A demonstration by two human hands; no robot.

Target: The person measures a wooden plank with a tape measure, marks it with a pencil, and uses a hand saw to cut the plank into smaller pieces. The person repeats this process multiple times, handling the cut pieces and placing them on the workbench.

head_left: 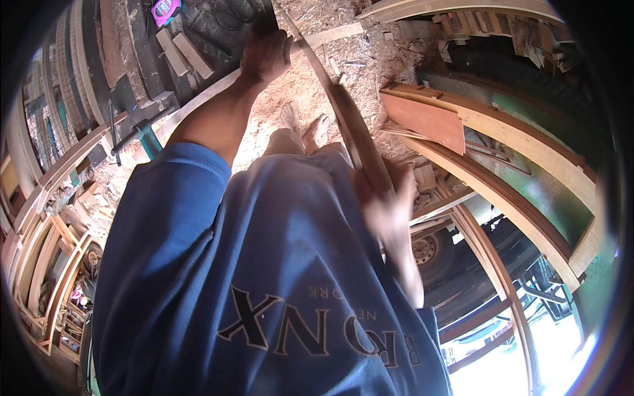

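My right hand (389,198), blurred by motion, is closed round the near end of a long, brown, tapering handsaw (353,129). Its narrow far end slants up and left across a pale wooden strip (337,33). Just left of that crossing, my left hand (266,56) grips the strip at the edge of a dark workbench (214,30). The strip sticks out past the bench to the right. My left fingers are partly hidden and blurred. A blue-green clamp (146,137) sits at the bench edge near my left forearm.
A pink tape measure (166,12) and two short wood offcuts (181,54) lie on the bench. Wood shavings (277,99) cover the floor round my bare feet (290,117). Long timber frames (522,138) stand at right, with a vehicle wheel (428,251) behind them. More frames (56,277) lean at left.
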